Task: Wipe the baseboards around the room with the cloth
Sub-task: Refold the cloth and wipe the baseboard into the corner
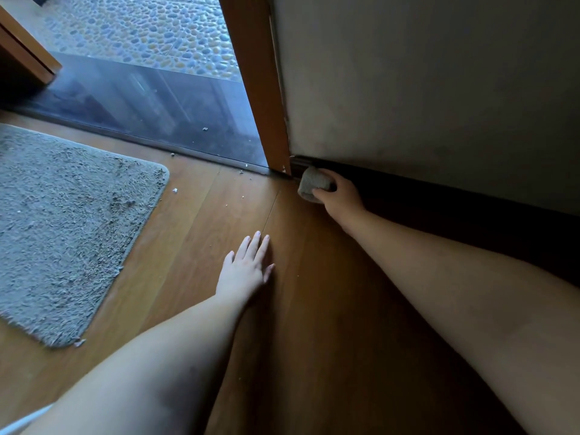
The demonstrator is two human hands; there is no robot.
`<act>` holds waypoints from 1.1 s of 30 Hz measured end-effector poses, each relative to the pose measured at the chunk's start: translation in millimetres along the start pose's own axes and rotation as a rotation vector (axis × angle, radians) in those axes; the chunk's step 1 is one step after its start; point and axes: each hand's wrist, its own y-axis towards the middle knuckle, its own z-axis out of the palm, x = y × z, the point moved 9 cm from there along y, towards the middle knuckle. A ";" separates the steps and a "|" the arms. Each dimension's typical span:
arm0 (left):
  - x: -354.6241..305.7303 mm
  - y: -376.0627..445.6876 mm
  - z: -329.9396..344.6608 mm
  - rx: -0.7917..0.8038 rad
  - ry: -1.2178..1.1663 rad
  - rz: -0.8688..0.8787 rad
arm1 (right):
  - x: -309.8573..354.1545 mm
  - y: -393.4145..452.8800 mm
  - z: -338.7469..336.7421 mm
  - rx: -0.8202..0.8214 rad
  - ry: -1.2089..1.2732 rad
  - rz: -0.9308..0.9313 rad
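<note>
Head view: the right hand, arm extended, grips a bunched grey cloth against the dark baseboard at the door frame corner. The left hand rests flat, fingers spread, on the wooden floor.

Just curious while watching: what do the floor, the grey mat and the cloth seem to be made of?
Floor: wood or wood-look laminate planks, smooth with a low sheen, grain and seams visible. Mat: shaggy grey pile, likely synthetic. Cloth: soft grey fuzzy fabric, bunched up.
</note>
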 end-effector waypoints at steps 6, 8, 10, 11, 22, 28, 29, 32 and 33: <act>-21.9 15.0 -16.3 -0.012 -0.073 0.009 | -14.5 -10.4 -47.7 -0.007 -0.070 0.018; -36.4 19.5 -18.8 -0.002 -0.079 0.051 | -15.2 -15.2 -60.1 -0.026 -0.078 0.009; -50.4 23.7 -21.6 0.016 -0.119 0.074 | -16.6 -21.8 -71.8 -0.051 -0.076 0.001; -58.5 24.7 -22.6 0.029 -0.136 0.089 | -17.6 -25.6 -77.8 -0.067 -0.073 -0.008; -154.2 37.0 -19.2 0.183 -0.071 0.405 | -63.7 -66.5 -127.0 -0.282 -0.167 0.011; -183.9 42.1 -28.8 0.194 0.022 0.516 | -71.1 -72.5 -150.4 -0.252 -0.224 0.008; -184.8 42.3 -27.6 0.204 0.042 0.526 | -72.7 -73.2 -153.5 -0.250 -0.237 0.006; -181.1 43.6 -27.1 0.224 0.081 0.539 | -76.9 -73.2 -153.6 -0.236 -0.260 -0.009; -178.3 44.3 -30.0 0.226 0.073 0.529 | -78.0 -72.4 -150.8 -0.228 -0.272 -0.027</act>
